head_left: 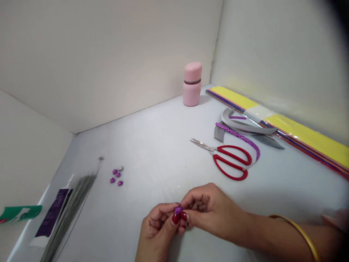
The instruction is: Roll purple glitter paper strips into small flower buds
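Observation:
A small purple paper piece (pixel 178 210) is pinched between the fingertips of both hands near the bottom middle. My left hand (pixel 160 227) grips it from the left, thumb and forefinger closed. From the right, my right hand (pixel 209 211) holds the same piece, its fingers curled together. The fingertips hide part of it. Several small purple stars (pixel 118 174) and a silver one (pixel 121 168) lie on the table to the left. Red-handled scissors (pixel 231 160) rest beyond my right hand, beside a purple patterned strip (pixel 240 135) and grey strips (pixel 245 127).
A pink bottle (pixel 192 85) stands at the back near the wall. Packed yellow and coloured sheets (pixel 283 123) lie along the right wall. At the left are a bundle of grey wires (pixel 72 211), a purple-and-white tube (pixel 53 214) and a green object (pixel 24 212).

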Motion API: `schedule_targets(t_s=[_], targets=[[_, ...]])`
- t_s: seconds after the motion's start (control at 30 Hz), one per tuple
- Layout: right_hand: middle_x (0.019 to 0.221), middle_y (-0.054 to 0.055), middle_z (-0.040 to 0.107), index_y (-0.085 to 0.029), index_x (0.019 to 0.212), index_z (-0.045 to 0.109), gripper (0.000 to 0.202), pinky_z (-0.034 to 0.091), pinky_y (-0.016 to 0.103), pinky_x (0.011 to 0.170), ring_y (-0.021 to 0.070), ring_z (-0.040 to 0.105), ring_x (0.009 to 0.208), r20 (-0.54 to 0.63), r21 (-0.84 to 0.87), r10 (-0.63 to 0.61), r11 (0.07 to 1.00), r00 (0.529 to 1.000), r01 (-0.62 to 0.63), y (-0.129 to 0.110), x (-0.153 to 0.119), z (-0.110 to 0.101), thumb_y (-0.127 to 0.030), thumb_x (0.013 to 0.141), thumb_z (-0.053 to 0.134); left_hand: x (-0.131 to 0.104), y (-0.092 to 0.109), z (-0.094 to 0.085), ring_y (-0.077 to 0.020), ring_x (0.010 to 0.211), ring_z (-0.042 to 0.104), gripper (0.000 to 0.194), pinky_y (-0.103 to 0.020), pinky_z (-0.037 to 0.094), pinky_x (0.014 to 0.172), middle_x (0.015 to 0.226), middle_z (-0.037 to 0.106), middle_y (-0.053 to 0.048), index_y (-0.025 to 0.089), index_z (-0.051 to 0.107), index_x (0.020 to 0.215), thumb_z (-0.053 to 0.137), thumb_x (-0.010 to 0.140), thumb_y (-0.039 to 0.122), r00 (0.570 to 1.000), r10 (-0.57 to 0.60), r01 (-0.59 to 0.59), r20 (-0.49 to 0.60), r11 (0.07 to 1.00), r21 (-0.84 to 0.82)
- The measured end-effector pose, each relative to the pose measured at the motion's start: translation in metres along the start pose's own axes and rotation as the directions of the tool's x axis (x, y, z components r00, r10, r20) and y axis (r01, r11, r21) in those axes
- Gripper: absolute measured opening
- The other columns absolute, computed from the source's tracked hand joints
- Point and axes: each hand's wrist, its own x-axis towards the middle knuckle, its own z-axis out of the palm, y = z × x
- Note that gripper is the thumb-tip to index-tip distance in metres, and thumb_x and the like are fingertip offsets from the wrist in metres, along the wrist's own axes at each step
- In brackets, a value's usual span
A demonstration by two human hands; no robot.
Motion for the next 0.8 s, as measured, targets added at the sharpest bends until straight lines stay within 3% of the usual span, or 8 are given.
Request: schedule_targets(t_s=[0.23,0.57,0.8], targets=[[0.069,0.006,0.071,-0.013,0.072,0.065,0.009,0.05,0.027,0.06,0.0179,0.066,0.065,0.015,-0.161,-0.074,0.984,0.997,0.075,0.0,0.0,-0.003,-0.017,0.075,0.058,-0.001,0.002,0.001,-0.0058,0.049,0.059,0.019,-0.014,0.046,0.053,0.052,0.069,0.0,0.016,0.074,0.068,0.082,0.055,0.028,1.0,0.015,-0.015,0.0,1.0,0.027],[0.069,0.005,0.071,-0.013,0.073,0.065,0.01,0.05,0.027,0.063,0.0163,0.066,0.066,0.018,-0.034,-0.008,0.999,1.0,0.009,0.001,0.0,-0.002,-0.023,0.071,0.067,-0.001,0.0,0.0,-0.0071,0.049,0.059,0.018,-0.015,0.045,0.053,0.05,0.067,0.0,0.016,0.073,0.068,0.081,0.056,0.028,1.0,0.015,-0.014,-0.007,0.999,0.045],[0.063,0.002,0.068,-0.013,0.069,0.062,0.021,0.041,0.018,0.052,0.0084,0.058,0.056,0.066,0.047,0.096,0.994,0.993,-0.099,-0.009,0.003,-0.006,-0.032,0.07,0.069,0.0,0.001,-0.001,-0.0058,0.046,0.057,0.019,-0.014,0.044,0.05,0.049,0.068,0.0,0.016,0.074,0.069,0.081,0.056,0.028,1.0,-0.018,0.018,-0.025,1.0,0.009]])
